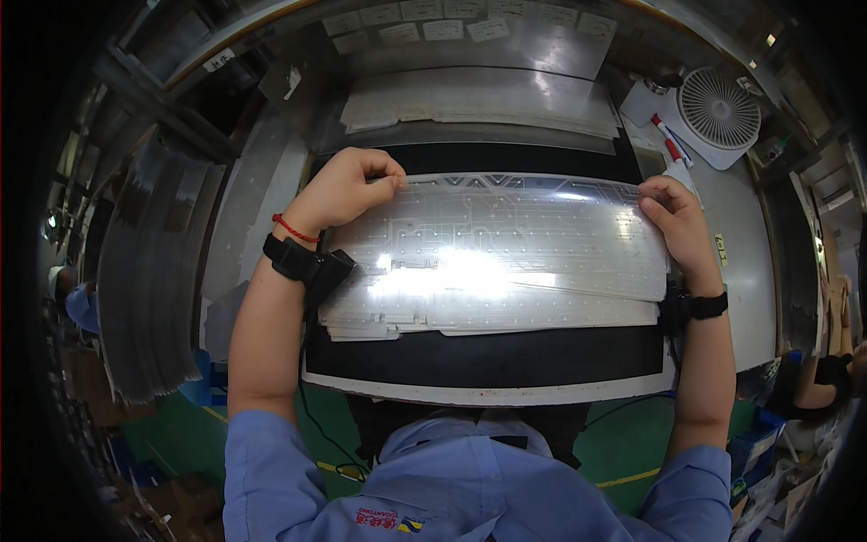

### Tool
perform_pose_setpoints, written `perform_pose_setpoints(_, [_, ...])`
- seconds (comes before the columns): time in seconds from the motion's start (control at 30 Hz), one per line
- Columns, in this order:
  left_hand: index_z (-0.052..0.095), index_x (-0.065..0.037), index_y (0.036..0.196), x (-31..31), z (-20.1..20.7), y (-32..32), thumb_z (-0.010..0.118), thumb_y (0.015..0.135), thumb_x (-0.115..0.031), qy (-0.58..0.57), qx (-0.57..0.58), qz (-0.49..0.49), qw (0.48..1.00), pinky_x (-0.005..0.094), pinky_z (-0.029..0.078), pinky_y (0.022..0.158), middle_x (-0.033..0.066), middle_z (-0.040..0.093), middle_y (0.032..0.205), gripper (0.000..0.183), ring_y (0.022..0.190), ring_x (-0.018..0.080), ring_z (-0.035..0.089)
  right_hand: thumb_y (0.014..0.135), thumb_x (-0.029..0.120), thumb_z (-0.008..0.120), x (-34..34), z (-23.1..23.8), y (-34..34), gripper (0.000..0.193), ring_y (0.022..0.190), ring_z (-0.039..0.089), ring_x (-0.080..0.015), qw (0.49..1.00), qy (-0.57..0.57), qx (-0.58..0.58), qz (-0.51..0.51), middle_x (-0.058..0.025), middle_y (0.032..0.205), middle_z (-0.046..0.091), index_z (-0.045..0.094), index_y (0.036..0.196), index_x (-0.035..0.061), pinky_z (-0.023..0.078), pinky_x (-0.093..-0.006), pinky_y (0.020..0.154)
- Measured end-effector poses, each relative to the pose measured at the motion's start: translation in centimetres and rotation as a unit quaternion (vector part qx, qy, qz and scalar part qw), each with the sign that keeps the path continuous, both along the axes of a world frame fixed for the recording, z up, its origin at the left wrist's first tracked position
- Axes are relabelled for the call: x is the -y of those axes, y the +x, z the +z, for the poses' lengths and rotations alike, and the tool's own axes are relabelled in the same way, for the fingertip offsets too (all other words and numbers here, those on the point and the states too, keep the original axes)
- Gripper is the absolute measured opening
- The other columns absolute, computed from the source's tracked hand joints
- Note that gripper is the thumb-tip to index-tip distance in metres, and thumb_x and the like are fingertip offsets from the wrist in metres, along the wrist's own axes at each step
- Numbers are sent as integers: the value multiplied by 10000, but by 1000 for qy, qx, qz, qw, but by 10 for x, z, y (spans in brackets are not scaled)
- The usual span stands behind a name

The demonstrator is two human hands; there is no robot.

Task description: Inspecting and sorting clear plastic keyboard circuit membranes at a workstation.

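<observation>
A clear plastic film sheet (pixel 542 226) printed with fine silvery circuit lines lies tilted over more sheets of the same kind (pixel 542 316), whose near edges show below it. My left hand (pixel 357 185) pinches its far left corner between thumb and fingers. At the far right corner, my right hand (pixel 673 217) grips the film in the same way. Bright glare washes out the middle of the sheet. Beneath the sheets is a black mat (pixel 488 358) on a white worktable. Both wrists wear black straps with small devices.
Behind the mat lies a stack of pale sheets (pixel 479 95). A white fan (pixel 720 108), a red-and-white marker (pixel 670 140) and a small dispenser bottle (pixel 643 99) stand at the far right. On the left hangs a thick stack of grey sheets (pixel 153 271). Other people are partly visible at both sides.
</observation>
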State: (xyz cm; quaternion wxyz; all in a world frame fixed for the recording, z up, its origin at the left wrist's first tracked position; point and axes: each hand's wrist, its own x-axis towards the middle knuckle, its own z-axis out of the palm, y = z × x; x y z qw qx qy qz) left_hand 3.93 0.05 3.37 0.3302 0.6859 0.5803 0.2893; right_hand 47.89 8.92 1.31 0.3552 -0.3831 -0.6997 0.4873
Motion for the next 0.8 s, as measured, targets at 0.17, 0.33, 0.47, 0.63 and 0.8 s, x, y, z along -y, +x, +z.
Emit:
perform_pose_setpoints(0.17, [668,21,828,0,0,0,612,804,-116,14,3,-10,1000,249,460,701,33,633,777,150,722,101,560,900,63,620,-1,0,0,169,891,555,-84,1000,3,3,4,-4,955,618,606,1065,29,451,-220,803])
perform_pose_setpoints(0.33, [670,19,831,0,-1,-1,607,806,-115,9,1,4,1000,252,460,703,33,635,781,150,721,105,561,898,58,621,0,0,-1,172,892,555,-83,1000,-6,2,-3,-3,957,618,606,1067,29,453,-221,806])
perform_pose_setpoints(0.47, [671,23,837,-2,-2,-1,607,807,-115,23,0,-5,1000,255,462,705,34,638,777,154,725,104,564,898,54,620,0,0,1,173,898,557,-85,1000,-2,9,-3,-2,961,618,606,1069,28,453,-222,813])
perform_pose_setpoints(0.63, [672,26,845,-1,-1,-2,601,811,-115,27,5,-1,1000,254,468,720,38,645,776,162,737,106,577,898,53,620,-1,-1,0,176,906,559,-89,1000,-2,4,1,-5,970,618,607,1072,29,453,-225,821])
perform_pose_setpoints(0.8, [677,23,853,-1,0,-2,599,817,-119,13,2,0,1000,248,470,731,32,644,772,166,741,104,580,897,53,623,-1,-1,1,176,909,560,-88,1000,0,5,0,-7,973,618,609,1071,29,453,-226,823])
